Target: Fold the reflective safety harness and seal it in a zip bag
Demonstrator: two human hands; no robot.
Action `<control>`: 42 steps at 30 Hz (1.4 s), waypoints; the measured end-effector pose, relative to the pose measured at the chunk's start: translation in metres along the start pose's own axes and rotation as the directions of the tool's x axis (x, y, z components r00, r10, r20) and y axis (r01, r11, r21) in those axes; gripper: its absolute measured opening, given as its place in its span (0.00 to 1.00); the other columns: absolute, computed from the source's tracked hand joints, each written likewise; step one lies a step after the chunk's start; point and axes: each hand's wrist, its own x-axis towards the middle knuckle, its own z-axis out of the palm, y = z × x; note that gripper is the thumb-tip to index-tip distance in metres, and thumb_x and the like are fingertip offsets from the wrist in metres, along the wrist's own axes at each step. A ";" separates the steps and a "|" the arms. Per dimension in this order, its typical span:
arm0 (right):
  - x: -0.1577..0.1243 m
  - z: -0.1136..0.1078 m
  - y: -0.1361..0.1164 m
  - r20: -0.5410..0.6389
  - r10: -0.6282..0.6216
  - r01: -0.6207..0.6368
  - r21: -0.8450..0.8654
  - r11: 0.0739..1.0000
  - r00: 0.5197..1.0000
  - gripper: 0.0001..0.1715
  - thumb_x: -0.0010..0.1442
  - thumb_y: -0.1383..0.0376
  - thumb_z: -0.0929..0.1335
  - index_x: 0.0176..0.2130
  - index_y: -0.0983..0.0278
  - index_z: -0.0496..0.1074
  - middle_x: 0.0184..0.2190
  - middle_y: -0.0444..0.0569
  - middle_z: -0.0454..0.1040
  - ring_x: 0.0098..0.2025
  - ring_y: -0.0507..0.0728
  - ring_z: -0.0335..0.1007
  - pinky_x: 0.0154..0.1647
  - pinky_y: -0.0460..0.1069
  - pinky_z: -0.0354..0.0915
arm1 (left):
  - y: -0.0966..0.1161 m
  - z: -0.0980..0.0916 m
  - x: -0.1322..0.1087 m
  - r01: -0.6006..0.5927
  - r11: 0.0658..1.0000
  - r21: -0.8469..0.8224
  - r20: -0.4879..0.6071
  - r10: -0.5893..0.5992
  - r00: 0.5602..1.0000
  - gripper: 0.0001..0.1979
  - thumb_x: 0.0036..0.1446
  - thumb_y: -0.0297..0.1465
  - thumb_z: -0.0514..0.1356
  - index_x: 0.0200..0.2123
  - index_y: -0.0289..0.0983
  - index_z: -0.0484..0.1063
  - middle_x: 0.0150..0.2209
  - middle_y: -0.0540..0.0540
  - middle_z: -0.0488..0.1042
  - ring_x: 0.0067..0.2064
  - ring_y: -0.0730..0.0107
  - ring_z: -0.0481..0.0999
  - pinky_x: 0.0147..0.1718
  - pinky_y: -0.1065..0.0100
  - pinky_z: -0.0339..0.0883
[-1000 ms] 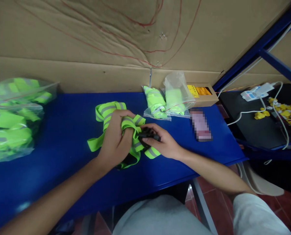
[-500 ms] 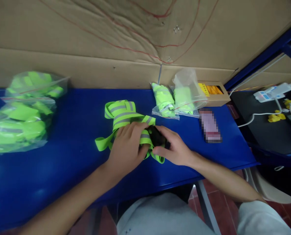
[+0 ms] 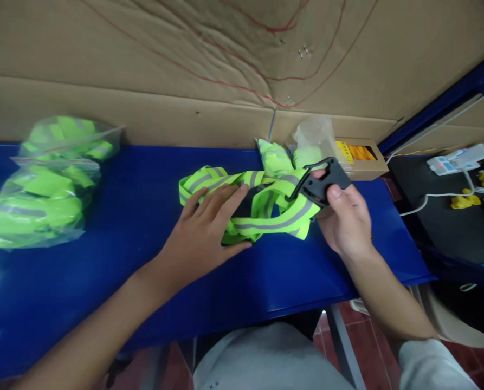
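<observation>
My left hand (image 3: pixel 203 230) lies flat with fingers spread and unclenched, pressing down on the neon-green reflective strap (image 3: pixel 262 208), which lies in loops on the blue surface (image 3: pixel 136 200) near its middle. My right hand (image 3: pixel 345 219) is lifted off the surface at the strap's right end, its thumb and fingers clamped on the black plastic buckle (image 3: pixel 321 181), which is threaded onto the strap and held tilted above the surface. The strap runs from under my left fingers up to the buckle, grey reflective stripes showing along its length. Just behind the buckle, against the cardboard wall (image 3: pixel 185 65), sit two small clear bags of green straps (image 3: pixel 290 151), and beside them a small cardboard box (image 3: pixel 361 160) with a yellow label. Well apart at the far left of the surface lies a pile of larger clear bags (image 3: pixel 49 181) stuffed with the same green straps.
</observation>
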 end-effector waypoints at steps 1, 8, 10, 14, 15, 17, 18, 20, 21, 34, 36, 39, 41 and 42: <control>0.005 -0.002 -0.004 -0.043 -0.030 0.030 0.000 1.000 0.999 0.23 0.67 0.42 0.70 0.46 0.56 0.80 0.45 0.51 0.81 0.55 0.65 0.79 0.53 0.60 0.78 | -0.003 -0.002 0.001 0.020 0.999 0.044 0.021 -0.021 1.000 0.49 0.63 0.43 0.70 0.78 0.40 0.48 0.70 0.29 0.68 0.70 0.36 0.68 0.69 0.39 0.58; 0.007 -0.021 -0.012 -0.142 -0.118 0.121 0.009 0.993 0.983 0.15 0.66 0.51 0.73 0.45 0.57 0.75 0.44 0.50 0.78 0.48 0.62 0.79 0.51 0.59 0.77 | -0.038 -0.031 0.005 0.052 0.999 0.004 0.088 -0.053 0.995 0.25 0.69 0.53 0.60 0.57 0.43 0.78 0.59 0.38 0.77 0.60 0.39 0.77 0.58 0.41 0.66; -0.010 -0.025 -0.010 -0.014 -0.177 0.176 -0.067 0.982 0.984 0.15 0.63 0.55 0.76 0.46 0.56 0.75 0.43 0.48 0.78 0.46 0.60 0.79 0.49 0.57 0.76 | -0.048 -0.034 0.011 0.137 0.989 -0.052 0.022 -0.136 0.990 0.26 0.71 0.51 0.56 0.61 0.42 0.75 0.59 0.37 0.75 0.61 0.40 0.76 0.59 0.42 0.67; -0.048 -0.036 -0.012 0.294 -0.247 0.315 -0.209 0.926 0.923 0.15 0.62 0.67 0.76 0.46 0.55 0.73 0.39 0.48 0.79 0.42 0.60 0.79 0.42 0.55 0.76 | -0.069 -0.020 0.027 0.327 0.940 -0.094 0.086 -0.320 0.944 0.37 0.68 0.54 0.60 0.72 0.41 0.63 0.69 0.34 0.65 0.68 0.35 0.69 0.65 0.39 0.63; -0.056 -0.040 -0.013 0.337 -0.240 0.326 -0.227 0.918 0.910 0.15 0.62 0.69 0.76 0.46 0.55 0.72 0.38 0.48 0.78 0.41 0.60 0.79 0.40 0.55 0.76 | -0.074 -0.014 0.030 0.339 0.924 -0.177 0.170 -0.311 0.935 0.38 0.67 0.55 0.60 0.72 0.42 0.63 0.69 0.36 0.67 0.67 0.38 0.70 0.65 0.41 0.64; -0.069 -0.050 -0.012 0.384 -0.204 0.325 -0.281 0.903 0.900 0.16 0.61 0.71 0.75 0.44 0.55 0.71 0.40 0.48 0.79 0.41 0.59 0.80 0.39 0.54 0.77 | -0.084 -0.004 0.033 0.377 0.855 -0.355 0.250 -0.302 0.920 0.36 0.62 0.56 0.64 0.66 0.43 0.69 0.61 0.40 0.76 0.60 0.46 0.77 0.61 0.49 0.70; -0.074 -0.055 -0.010 0.390 -0.187 0.322 -0.315 0.893 0.901 0.17 0.60 0.72 0.75 0.44 0.55 0.71 0.41 0.49 0.79 0.42 0.59 0.80 0.39 0.54 0.77 | -0.088 0.001 0.033 0.397 0.804 -0.442 0.258 -0.310 0.915 0.35 0.59 0.56 0.67 0.63 0.42 0.71 0.56 0.41 0.79 0.56 0.50 0.80 0.56 0.54 0.73; -0.081 -0.065 -0.004 0.377 -0.166 0.318 -0.386 0.866 0.911 0.17 0.60 0.72 0.76 0.43 0.55 0.70 0.43 0.49 0.79 0.43 0.59 0.80 0.40 0.53 0.77 | -0.094 0.007 0.030 0.439 0.681 -0.586 0.248 -0.365 0.897 0.34 0.54 0.52 0.71 0.58 0.41 0.72 0.47 0.43 0.82 0.47 0.55 0.82 0.44 0.60 0.76; -0.084 -0.070 -0.001 0.363 -0.160 0.316 -0.425 0.848 0.918 0.17 0.60 0.72 0.76 0.43 0.56 0.70 0.43 0.49 0.79 0.43 0.59 0.80 0.40 0.53 0.76 | -0.095 0.008 0.028 0.457 0.620 -0.637 0.242 -0.402 0.883 0.33 0.52 0.50 0.72 0.56 0.41 0.73 0.43 0.44 0.82 0.42 0.57 0.82 0.39 0.63 0.75; -0.090 -0.090 0.029 0.611 -0.194 0.622 -0.635 0.459 0.767 0.17 0.63 0.72 0.68 0.51 0.60 0.69 0.43 0.54 0.79 0.48 0.67 0.78 0.47 0.61 0.70 | -0.140 -0.039 0.020 0.416 0.785 -0.459 -0.361 -0.592 0.720 0.12 0.65 0.34 0.67 0.48 0.34 0.74 0.44 0.51 0.67 0.39 0.78 0.65 0.40 0.69 0.64; -0.086 -0.084 0.029 0.645 -0.154 0.652 -0.673 0.350 0.749 0.21 0.64 0.75 0.67 0.54 0.62 0.70 0.46 0.56 0.79 0.50 0.67 0.77 0.50 0.62 0.69 | -0.141 -0.031 0.018 0.389 0.837 -0.386 -0.420 -0.534 0.733 0.09 0.66 0.32 0.65 0.48 0.38 0.75 0.49 0.47 0.67 0.43 0.71 0.69 0.44 0.65 0.68; -0.078 -0.075 0.032 0.654 -0.100 0.655 -0.712 0.252 0.749 0.22 0.64 0.78 0.66 0.55 0.64 0.72 0.49 0.59 0.79 0.53 0.69 0.76 0.52 0.63 0.68 | -0.140 -0.012 0.014 0.336 0.875 -0.348 -0.383 -0.460 0.801 0.07 0.66 0.31 0.61 0.47 0.41 0.75 0.51 0.42 0.69 0.44 0.63 0.74 0.45 0.61 0.73; -0.074 -0.074 0.032 0.653 -0.059 0.641 -0.716 0.277 0.755 0.25 0.62 0.79 0.66 0.57 0.65 0.72 0.52 0.60 0.78 0.55 0.70 0.75 0.55 0.64 0.69 | -0.136 -0.005 0.010 0.320 0.878 -0.357 -0.318 -0.437 0.841 0.09 0.64 0.29 0.59 0.46 0.41 0.75 0.50 0.40 0.71 0.44 0.60 0.77 0.45 0.58 0.75; -0.073 -0.076 0.031 0.652 -0.033 0.628 -0.714 0.310 0.757 0.28 0.63 0.79 0.66 0.59 0.65 0.72 0.55 0.60 0.77 0.58 0.70 0.75 0.57 0.65 0.69 | -0.133 -0.004 0.008 0.312 0.883 -0.350 -0.303 -0.422 0.854 0.11 0.62 0.28 0.58 0.47 0.41 0.76 0.51 0.39 0.71 0.47 0.57 0.77 0.47 0.56 0.76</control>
